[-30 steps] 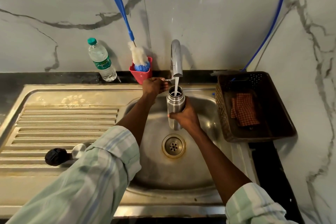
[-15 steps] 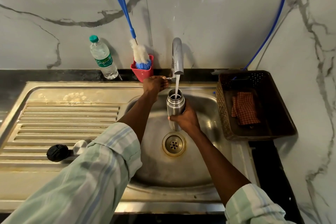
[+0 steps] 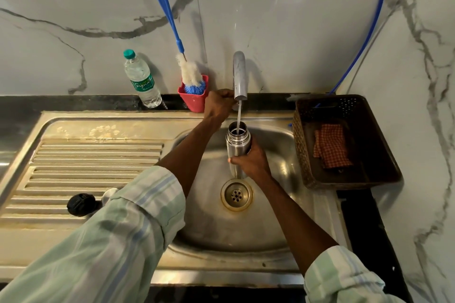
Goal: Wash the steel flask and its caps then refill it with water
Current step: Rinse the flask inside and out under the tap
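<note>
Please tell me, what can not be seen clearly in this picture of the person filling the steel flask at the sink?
All from the head view:
- Water level inside the steel flask: its mouth is dark.
- Tap handle: covered by the left hand.
- Flask's lower body: covered by the right hand.
- Steel cap beside the black cap: mostly behind the left sleeve.
- Plastic bottle label: too small to read fully.

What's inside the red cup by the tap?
The red cup holds a bottle brush. Its white and blue bristles poke out at the top and its blue handle leans on the wall. The bottom of the cup is hidden, so anything else in there cannot be seen.
</note>
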Action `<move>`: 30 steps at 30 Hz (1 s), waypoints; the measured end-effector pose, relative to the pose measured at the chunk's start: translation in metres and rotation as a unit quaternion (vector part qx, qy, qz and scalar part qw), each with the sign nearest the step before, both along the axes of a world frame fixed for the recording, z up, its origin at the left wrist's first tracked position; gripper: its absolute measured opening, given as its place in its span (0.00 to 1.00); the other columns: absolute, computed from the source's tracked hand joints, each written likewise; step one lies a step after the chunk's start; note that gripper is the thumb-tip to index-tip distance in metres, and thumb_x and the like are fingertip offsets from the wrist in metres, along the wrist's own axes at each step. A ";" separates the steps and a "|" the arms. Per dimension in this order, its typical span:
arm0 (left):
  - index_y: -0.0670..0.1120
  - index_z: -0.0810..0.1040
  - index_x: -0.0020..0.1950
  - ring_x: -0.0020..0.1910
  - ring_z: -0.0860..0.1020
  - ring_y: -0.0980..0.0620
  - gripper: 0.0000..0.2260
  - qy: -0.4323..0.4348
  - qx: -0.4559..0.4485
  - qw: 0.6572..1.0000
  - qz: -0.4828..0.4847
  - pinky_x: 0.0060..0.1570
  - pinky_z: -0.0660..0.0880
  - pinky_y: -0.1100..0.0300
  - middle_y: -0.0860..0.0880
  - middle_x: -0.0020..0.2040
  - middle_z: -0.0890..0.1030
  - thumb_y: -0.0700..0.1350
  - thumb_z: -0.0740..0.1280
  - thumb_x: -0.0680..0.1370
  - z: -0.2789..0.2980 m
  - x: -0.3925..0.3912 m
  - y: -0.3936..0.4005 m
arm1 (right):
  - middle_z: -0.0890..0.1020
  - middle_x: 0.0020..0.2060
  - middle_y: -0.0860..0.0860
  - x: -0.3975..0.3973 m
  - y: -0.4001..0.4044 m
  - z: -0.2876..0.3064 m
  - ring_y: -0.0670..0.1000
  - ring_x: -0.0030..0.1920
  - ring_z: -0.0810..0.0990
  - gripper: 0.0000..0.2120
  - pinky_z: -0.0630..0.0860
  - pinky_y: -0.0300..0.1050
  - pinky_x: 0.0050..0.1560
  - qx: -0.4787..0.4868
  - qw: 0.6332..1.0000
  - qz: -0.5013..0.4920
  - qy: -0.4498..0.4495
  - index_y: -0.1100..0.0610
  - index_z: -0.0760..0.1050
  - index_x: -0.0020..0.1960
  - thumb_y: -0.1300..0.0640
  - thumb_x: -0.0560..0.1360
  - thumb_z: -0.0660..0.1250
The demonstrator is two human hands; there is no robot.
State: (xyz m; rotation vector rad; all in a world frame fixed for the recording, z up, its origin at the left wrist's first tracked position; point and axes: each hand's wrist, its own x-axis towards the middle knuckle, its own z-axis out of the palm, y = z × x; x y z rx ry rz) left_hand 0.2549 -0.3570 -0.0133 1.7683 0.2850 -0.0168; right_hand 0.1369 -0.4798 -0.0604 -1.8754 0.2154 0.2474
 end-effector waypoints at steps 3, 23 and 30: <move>0.36 0.79 0.59 0.42 0.83 0.53 0.11 0.032 -0.078 0.995 -0.060 0.44 0.81 0.62 0.48 0.44 0.84 0.31 0.65 0.78 -0.002 -0.008 0.016 | 0.79 0.56 0.47 0.002 0.001 0.001 0.51 0.58 0.78 0.37 0.70 0.39 0.53 -0.001 1.000 0.000 -0.002 0.54 0.71 0.66 0.66 0.61 0.80; 0.48 0.78 0.64 0.63 0.77 0.40 0.27 0.048 -0.104 0.977 -0.182 0.60 0.72 0.43 0.47 0.61 0.82 0.33 0.62 0.66 -0.038 -0.122 0.030 | 0.82 0.53 0.47 -0.029 0.005 -0.002 0.48 0.51 0.80 0.33 0.76 0.44 0.48 -0.083 0.994 -0.070 -0.020 0.49 0.71 0.63 0.57 0.61 0.80; 0.50 0.66 0.76 0.70 0.72 0.49 0.38 0.066 -0.096 0.958 -0.263 0.64 0.74 0.48 0.48 0.69 0.76 0.36 0.70 0.66 -0.041 -0.141 0.031 | 0.83 0.53 0.48 -0.042 0.008 0.000 0.50 0.51 0.81 0.34 0.77 0.43 0.48 -0.109 0.992 -0.060 -0.023 0.53 0.73 0.63 0.49 0.61 0.80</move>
